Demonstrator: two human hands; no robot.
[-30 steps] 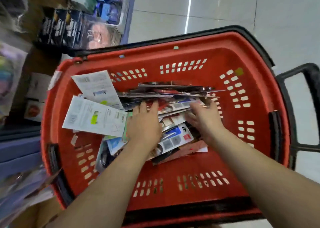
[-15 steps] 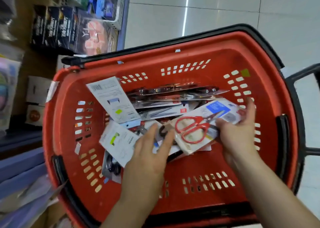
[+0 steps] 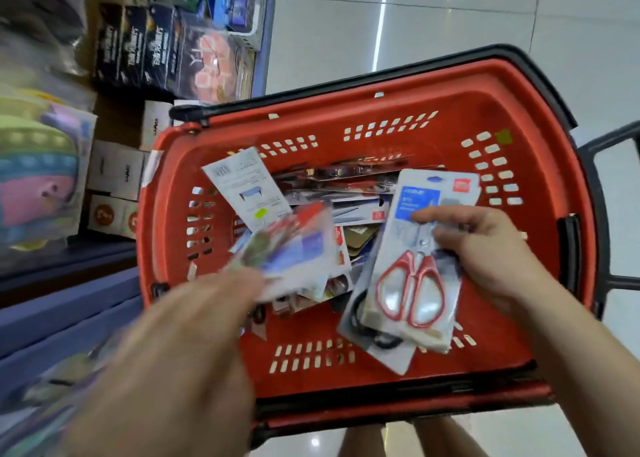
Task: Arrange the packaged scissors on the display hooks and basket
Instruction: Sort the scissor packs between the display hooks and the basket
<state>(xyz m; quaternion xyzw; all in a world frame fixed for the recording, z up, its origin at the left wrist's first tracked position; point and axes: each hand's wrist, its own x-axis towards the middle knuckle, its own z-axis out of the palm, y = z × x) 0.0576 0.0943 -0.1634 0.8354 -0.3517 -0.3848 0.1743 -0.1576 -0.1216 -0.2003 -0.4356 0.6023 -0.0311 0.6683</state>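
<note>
Pale floor tiles (image 3: 450, 23) surround a red shopping basket (image 3: 381, 110). Right hand (image 3: 485, 252) pinches a red-handled scissors pack (image 3: 412, 283) at the basket's 3 o'clock; left hand (image 3: 194, 345) is blurred against another pack (image 3: 294, 252), grip impossible to tell. Keep the card's top edge free for a hook; more packs (image 3: 346, 193) lie heaped toward 12 o'clock.

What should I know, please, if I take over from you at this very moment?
The right hand grips a red-handled scissors pack, with a second pack behind it, above the basket.
The left hand is blurred, at a blurred pack over the pile; its grip is unclear.
The pile lies loose in the basket.
Done: packs picked out; none seen hung, and the hooks are out of view.
Left: hang the held packs, then sort the rest.
</note>
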